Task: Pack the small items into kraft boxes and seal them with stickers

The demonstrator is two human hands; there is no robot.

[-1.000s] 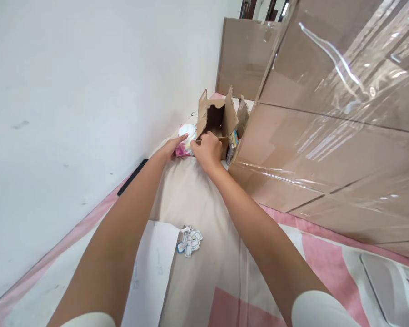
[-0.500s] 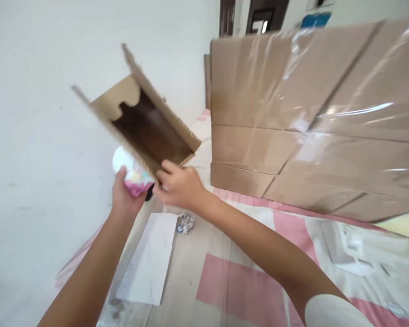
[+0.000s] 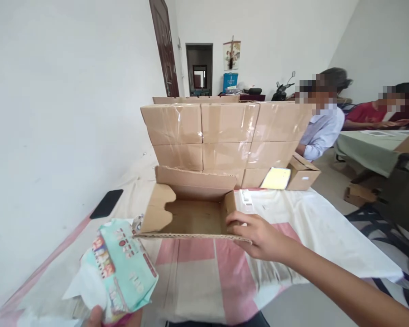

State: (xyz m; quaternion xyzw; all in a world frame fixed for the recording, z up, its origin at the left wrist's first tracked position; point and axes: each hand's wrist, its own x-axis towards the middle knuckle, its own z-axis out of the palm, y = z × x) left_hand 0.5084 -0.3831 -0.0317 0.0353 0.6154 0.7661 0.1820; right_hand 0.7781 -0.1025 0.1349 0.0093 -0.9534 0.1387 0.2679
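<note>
My right hand (image 3: 259,234) grips the right end of an open cardboard box (image 3: 197,215), fingers over its edge and thumb outside. The box is tilted toward me, its flaps up, and the inside that shows is bare brown board. At the lower left, my left hand (image 3: 112,319) is partly cut off by the frame. Its fingers are closed around the lower end of a teal printed soft packet (image 3: 131,263); a pink edge shows beneath. White sheet-like material (image 3: 90,279) lies against the packet's left side.
A wrapped stack of cardboard boxes (image 3: 225,131) stands behind the open box. A black phone (image 3: 107,204) lies at the left by the wall. A yellow sheet (image 3: 276,178) leans near a smaller carton (image 3: 303,175). Two people sit at the right, one (image 3: 322,129) close to the stack.
The open box has come down and turned level, still in my right hand. My left hand has dropped toward the lower edge with the packet. The view has tilted up, showing more room.
</note>
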